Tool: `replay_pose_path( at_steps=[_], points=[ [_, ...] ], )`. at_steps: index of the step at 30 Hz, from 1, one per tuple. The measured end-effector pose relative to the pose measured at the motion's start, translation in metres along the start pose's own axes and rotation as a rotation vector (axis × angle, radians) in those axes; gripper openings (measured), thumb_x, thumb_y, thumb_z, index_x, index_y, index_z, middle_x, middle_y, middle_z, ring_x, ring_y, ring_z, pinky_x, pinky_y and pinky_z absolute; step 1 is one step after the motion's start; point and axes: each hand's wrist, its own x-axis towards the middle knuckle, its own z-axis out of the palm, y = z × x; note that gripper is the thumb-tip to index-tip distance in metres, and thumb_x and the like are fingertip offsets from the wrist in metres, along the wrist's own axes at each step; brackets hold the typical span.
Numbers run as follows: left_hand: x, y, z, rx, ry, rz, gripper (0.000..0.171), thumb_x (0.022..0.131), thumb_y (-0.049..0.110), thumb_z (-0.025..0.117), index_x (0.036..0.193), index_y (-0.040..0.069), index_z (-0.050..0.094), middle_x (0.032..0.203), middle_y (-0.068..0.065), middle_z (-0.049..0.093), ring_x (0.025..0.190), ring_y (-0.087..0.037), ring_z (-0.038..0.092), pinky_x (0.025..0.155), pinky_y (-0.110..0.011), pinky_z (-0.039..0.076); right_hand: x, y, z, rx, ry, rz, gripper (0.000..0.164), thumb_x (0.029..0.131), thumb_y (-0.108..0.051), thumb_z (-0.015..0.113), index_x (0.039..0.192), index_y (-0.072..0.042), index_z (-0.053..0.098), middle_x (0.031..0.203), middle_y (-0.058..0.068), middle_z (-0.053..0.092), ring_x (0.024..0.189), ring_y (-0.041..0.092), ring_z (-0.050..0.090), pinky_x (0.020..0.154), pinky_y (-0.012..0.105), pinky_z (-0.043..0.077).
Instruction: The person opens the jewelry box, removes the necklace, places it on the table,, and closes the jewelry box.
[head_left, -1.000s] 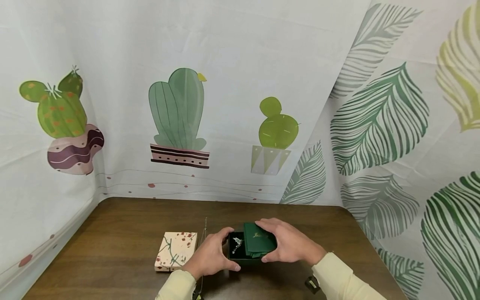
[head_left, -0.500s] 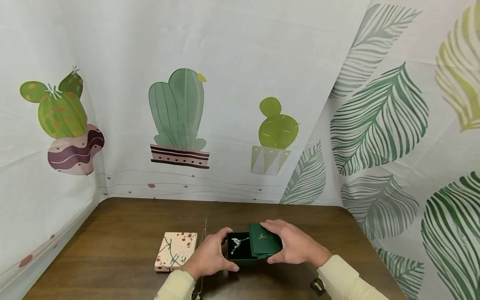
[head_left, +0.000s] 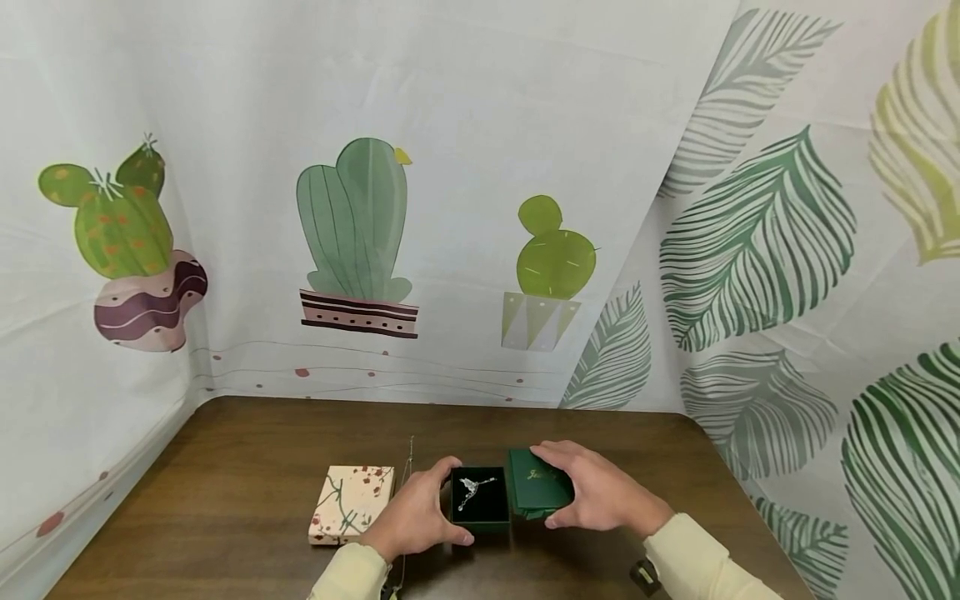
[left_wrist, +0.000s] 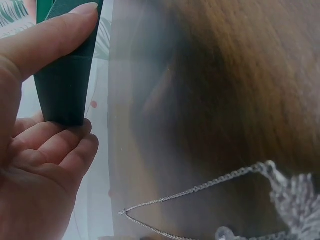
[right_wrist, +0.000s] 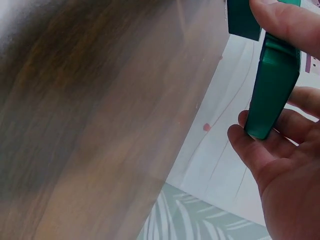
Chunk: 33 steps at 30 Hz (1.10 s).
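Note:
My left hand (head_left: 416, 512) grips the left side of a dark green jewelry box (head_left: 491, 527), thumb at the near side and fingers at the far side. Inside, on black lining, lies a silver bird-shaped piece of jewelry (head_left: 471, 490) with a short chain. Just right of the box, apart from it, my right hand (head_left: 600, 492) holds the green lid (head_left: 536, 487) with gold lettering, between thumb and fingers. The right wrist view shows this lid (right_wrist: 272, 90) from its end, beside the box (right_wrist: 242, 17). Beside my left hand runs a silver necklace (left_wrist: 200, 190), partly hidden in the head view.
A cream box with a red-blossom print (head_left: 352, 504) sits left of my left hand on the brown wooden table (head_left: 262, 467). Behind the table hangs a white cloth (head_left: 465, 125) with printed cacti and leaves.
My right hand has moved right with the lid, which has come off the box. The jewelry is now fully uncovered. My left hand and the box have shifted slightly left.

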Motion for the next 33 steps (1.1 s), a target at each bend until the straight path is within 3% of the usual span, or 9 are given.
replay_pose_path(
  at_steps=[33],
  points=[
    [-0.001,-0.001,-0.002,-0.001,-0.011,-0.009,0.100,0.072,0.029,0.097,0.151,0.002,0.044,0.143,-0.026,0.060,0.131,-0.045,0.059,0.098,-0.062,0.053,-0.013,0.009,0.001,-0.017,-0.018,0.072,0.093,0.072,-0.031,0.094,0.152,-0.007,0.052,0.154,0.016,0.053,0.137,0.034,0.055,0.099,0.045,0.055]
  ],
)
